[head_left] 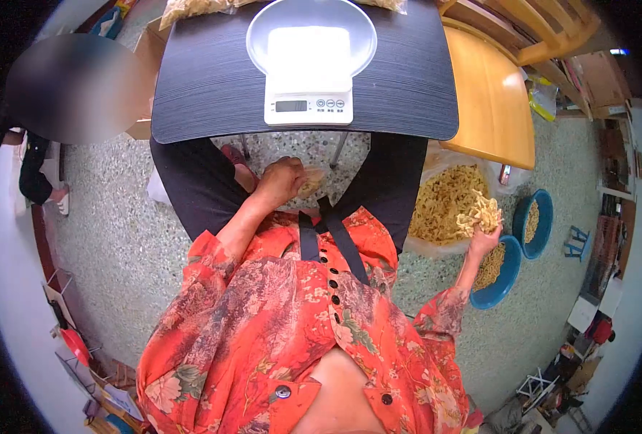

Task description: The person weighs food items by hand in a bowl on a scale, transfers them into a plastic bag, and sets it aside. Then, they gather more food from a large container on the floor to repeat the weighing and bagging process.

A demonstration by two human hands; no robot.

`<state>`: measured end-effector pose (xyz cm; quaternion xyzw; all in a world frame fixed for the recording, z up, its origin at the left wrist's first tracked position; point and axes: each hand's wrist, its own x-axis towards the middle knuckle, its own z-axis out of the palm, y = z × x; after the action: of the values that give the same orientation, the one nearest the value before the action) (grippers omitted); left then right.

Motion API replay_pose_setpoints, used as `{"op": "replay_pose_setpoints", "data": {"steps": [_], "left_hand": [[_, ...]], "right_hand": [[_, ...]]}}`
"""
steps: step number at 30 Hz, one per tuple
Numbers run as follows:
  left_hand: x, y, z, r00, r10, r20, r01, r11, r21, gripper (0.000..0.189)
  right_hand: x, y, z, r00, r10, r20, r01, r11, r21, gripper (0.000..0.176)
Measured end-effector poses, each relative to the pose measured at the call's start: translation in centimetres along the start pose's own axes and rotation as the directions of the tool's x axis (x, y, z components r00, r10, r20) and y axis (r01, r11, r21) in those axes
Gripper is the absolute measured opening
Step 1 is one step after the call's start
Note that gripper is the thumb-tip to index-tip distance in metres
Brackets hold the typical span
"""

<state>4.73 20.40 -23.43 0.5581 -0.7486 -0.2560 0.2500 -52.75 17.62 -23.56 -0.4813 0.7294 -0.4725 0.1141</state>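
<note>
My left hand (280,181) is closed on a small clear plastic bag (311,182) between my knees, with some yellowish pieces in it. Out to the right, my right hand (486,240) grips a handful of pale yellow dried strips (480,213). That hand is above the edge of a big clear plastic sack (436,249), which holds a heap of yellow-brown dried strips (447,199). In front of me a white kitchen scale (308,108) with a clear round bowl (364,43) on it stands on the dark table.
The dark table (212,94) is over my knees, with a wooden bench (487,101) at its right. Two blue basins (505,278) of small beige pieces stand on the floor at right. Filled bags (194,9) lie along the table's far edge. Another person (35,173) is at the left.
</note>
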Motion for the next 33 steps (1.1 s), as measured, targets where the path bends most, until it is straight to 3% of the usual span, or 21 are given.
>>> {"op": "replay_pose_setpoints", "data": {"steps": [2, 5, 6, 8, 12, 13, 17, 19, 20, 22, 27, 29, 31, 33], "left_hand": [[-0.4, -0.4, 0.2, 1.000, -0.011, -0.011, 0.011, 1.000, -0.014, 0.008], [-0.3, -0.4, 0.1, 0.999, 0.035, 0.003, -0.035, 0.999, 0.004, 0.008], [-0.2, -0.5, 0.2, 0.999, 0.045, 0.024, -0.045, 0.999, 0.026, 0.008], [-0.2, -0.7, 0.4, 0.997, 0.053, 0.048, -0.055, 0.997, 0.045, 0.008], [-0.3, -1.0, 1.0, 0.999, 0.024, 0.027, -0.025, 0.999, 0.040, 0.011], [-0.1, -0.9, 1.5, 0.999, 0.010, 0.036, -0.012, 0.999, 0.053, 0.012], [0.3, -1.5, 2.3, 0.996, 0.004, 0.092, -0.005, 1.000, 0.007, 0.012], [0.3, -0.5, 0.8, 0.999, 0.036, 0.038, -0.036, 0.999, -0.008, 0.008], [0.4, 0.0, 0.5, 0.997, 0.063, 0.053, -0.062, 0.998, -0.022, 0.008], [0.3, 0.3, 0.0, 0.997, -0.050, 0.052, 0.051, 0.998, -0.022, 0.007], [0.6, 0.3, 0.6, 1.000, -0.015, -0.002, 0.015, 0.999, -0.053, 0.006], [0.5, 0.5, 0.5, 0.999, -0.028, -0.027, 0.027, 0.999, -0.044, 0.006], [0.5, 0.5, 0.5, 0.999, 0.041, -0.006, -0.041, 0.999, -0.028, 0.007], [0.7, 0.7, 0.6, 1.000, 0.017, -0.024, -0.017, 1.000, -0.002, 0.008]], "right_hand": [[0.6, -1.1, -0.5, 1.000, -0.015, 0.019, 0.015, 1.000, 0.002, 0.070], [1.5, -3.3, -2.0, 0.997, 0.034, 0.067, -0.049, 0.970, 0.237, 0.068], [2.0, -4.0, -2.6, 0.997, 0.032, 0.064, -0.046, 0.971, 0.233, 0.068], [3.1, -5.2, -3.8, 0.996, -0.015, 0.084, 0.005, 0.993, 0.119, 0.065], [4.6, -10.5, -6.1, 0.989, -0.001, 0.150, -0.023, 0.987, 0.157, 0.064], [5.9, -10.4, -6.6, 0.978, -0.164, 0.128, 0.175, 0.981, -0.085, 0.065], [8.1, -14.8, -6.9, 0.972, -0.178, 0.154, 0.199, 0.971, -0.131, 0.064], [8.0, -19.9, -5.7, 0.976, -0.143, 0.163, 0.168, 0.973, -0.159, 0.068], [8.1, -22.1, -5.3, 0.975, -0.124, 0.184, 0.149, 0.981, -0.123, 0.069], [9.2, -23.5, -4.4, 0.966, -0.171, 0.193, 0.195, 0.974, -0.114, 0.069], [11.7, -28.4, -2.9, 0.916, -0.244, 0.318, 0.203, 0.966, 0.159, 0.067], [12.0, -30.8, -1.8, 0.900, -0.270, 0.342, 0.221, 0.960, 0.175, 0.067], [12.4, -33.5, -0.7, 0.847, -0.361, 0.391, 0.260, 0.922, 0.288, 0.064], [13.4, -35.5, 0.5, 0.810, -0.395, 0.433, 0.229, 0.893, 0.387, 0.062]]}}
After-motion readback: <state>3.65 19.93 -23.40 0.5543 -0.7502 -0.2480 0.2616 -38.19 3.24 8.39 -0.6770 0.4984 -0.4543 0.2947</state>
